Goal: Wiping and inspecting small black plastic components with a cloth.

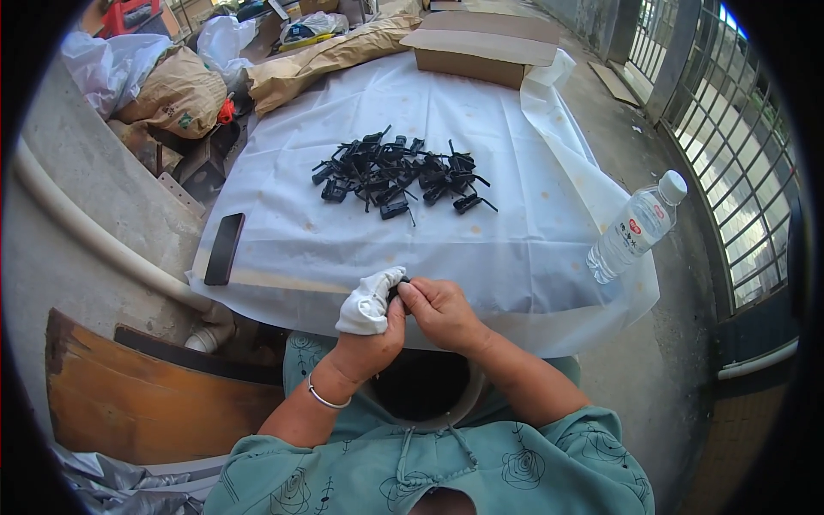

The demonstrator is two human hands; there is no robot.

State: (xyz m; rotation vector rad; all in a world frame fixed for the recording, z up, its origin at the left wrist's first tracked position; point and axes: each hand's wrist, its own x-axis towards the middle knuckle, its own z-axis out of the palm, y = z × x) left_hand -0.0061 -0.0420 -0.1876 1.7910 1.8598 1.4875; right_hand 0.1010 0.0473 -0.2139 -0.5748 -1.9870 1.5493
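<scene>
Just past the table's near edge, my two hands meet at the fingertips. A crumpled white cloth [367, 305] covers the fingers of my left hand [378, 339], which is closed on it. My right hand [442, 313] pinches a small black plastic part [398, 288] against the cloth and the left thumb. Most of that part is hidden by fingers, so its full shape cannot be made out. Farther off, mid-table, lies a loose pile of small black plastic parts [382, 167] with thin stems sticking out. One such part [468, 203] rests at the pile's right.
White plastic sheeting [300, 163] covers the table. A dark phone [225, 249] lies at the left edge, a clear water bottle [631, 232] at the right. An open cardboard box [481, 64] sits at the far end. Below my hands is a dark round bucket [421, 386].
</scene>
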